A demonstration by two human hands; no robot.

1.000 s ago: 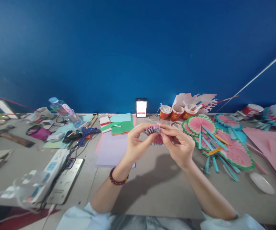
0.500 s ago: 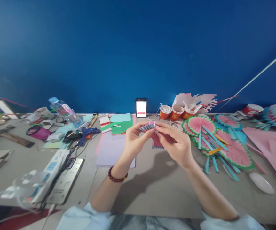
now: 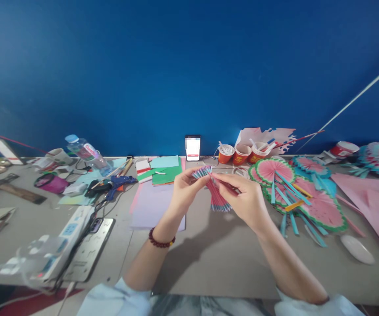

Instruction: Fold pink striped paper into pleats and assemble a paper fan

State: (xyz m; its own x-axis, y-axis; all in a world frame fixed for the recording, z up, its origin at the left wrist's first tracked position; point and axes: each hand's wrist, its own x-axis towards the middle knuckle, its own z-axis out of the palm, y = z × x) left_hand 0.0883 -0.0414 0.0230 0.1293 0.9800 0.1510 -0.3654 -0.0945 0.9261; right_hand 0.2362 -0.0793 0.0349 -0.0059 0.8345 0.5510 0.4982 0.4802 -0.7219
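Between my two hands, above the table, is a pleated paper fan (image 3: 220, 199), pink-red with pale blue edges. Its folds spread out at the lower end and at the upper left. My left hand (image 3: 186, 193) pinches the upper left folds between thumb and fingers. With thumb and fingertips my right hand (image 3: 240, 195) grips the fan near its middle, covering part of it. Lilac paper sheets (image 3: 156, 206) lie on the table beside my left hand. To the right of my right hand are watermelon-patterned paper fans (image 3: 321, 204) with blue strips.
Paper cups (image 3: 242, 154) with sticks stand at the back, near an upright phone (image 3: 193, 148). On the left are a blue glue gun (image 3: 118, 184), a bottle (image 3: 88, 153), a power strip (image 3: 67, 239), another phone (image 3: 92, 250) and a hammer (image 3: 14, 188). A white mouse (image 3: 357, 249) lies at right.
The fan's lower end reaches further down and shows more spread folds. Both hands keep their pinch, with the right hand shifted slightly. The whole view has moved a little.
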